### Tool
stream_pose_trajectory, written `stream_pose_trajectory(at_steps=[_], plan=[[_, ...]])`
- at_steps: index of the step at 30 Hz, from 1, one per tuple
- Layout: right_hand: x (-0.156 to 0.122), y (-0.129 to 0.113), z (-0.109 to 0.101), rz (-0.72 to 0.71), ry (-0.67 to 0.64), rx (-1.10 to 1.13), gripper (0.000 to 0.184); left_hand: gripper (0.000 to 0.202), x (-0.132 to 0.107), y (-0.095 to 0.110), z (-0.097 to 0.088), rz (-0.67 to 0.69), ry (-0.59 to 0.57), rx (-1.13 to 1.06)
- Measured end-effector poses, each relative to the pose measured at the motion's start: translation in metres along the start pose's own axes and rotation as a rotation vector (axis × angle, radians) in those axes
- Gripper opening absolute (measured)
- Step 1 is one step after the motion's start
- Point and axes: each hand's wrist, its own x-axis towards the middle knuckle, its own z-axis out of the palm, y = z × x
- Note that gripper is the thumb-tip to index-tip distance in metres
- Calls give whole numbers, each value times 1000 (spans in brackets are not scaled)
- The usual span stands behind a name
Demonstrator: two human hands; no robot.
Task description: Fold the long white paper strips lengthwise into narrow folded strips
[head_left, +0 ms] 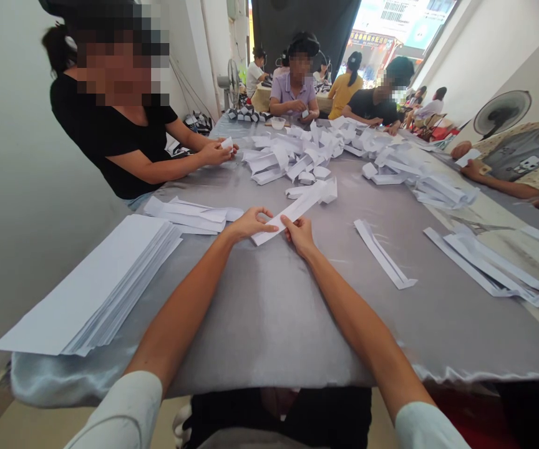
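**What's at the centre of the frame?**
A long folded strip of white paper (292, 212), both hands on it, over a table draped in grey satin-like cloth (269, 324). Its far end reaches toward upper right, free of either hand, and ends in a thicker fold.

**And the hands?**
The right hand (301, 236), just right of centre, pinches the strip's edge between thumb and fingers. The left hand (249, 224) is half-curled, not spread, its fingertips at the strip's near end. Whether it pinches there, this view does not show.

**What surrounds them?**
At lower left, a thick stack of white paper sheets (110, 287). Just beyond the left hand, a pile of folded strips (185, 215). To the right, a single folded strip (382, 252). At top centre, a heap of folded paper (292, 153).

**Anyone else at work?**
At upper left, a co-worker's hands (218, 153) hold a small piece of white paper.
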Motion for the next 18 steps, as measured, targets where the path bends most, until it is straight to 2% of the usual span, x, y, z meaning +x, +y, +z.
stream_pose_trajectory(at_steps=[2, 6, 8, 10, 13, 15, 18], plan=[[1, 1, 0, -9, -3, 11, 48, 59, -2, 2, -3, -52, -42, 42], [7, 1, -6, -28, 7, 104, 46, 49, -8, 9, -9, -72, -134, 136], [13, -1, -13, -16, 66, 138, 45, 47, -12, 15, -15, -94, -154, 211], [20, -4, -24, 9, 183, 134, 45, 42, -17, 23, -23, -99, -158, 306], [29, -12, -45, 26, 346, 79, 47, 35, -21, 35, -32, -36, -120, 378], [33, -21, -60, 20, 329, 25, 47, 30, -21, 41, -36, 35, -71, 400], [35, -41, -79, -21, 235, -44, 41, 22, -18, 45, -35, 146, 33, 501]])
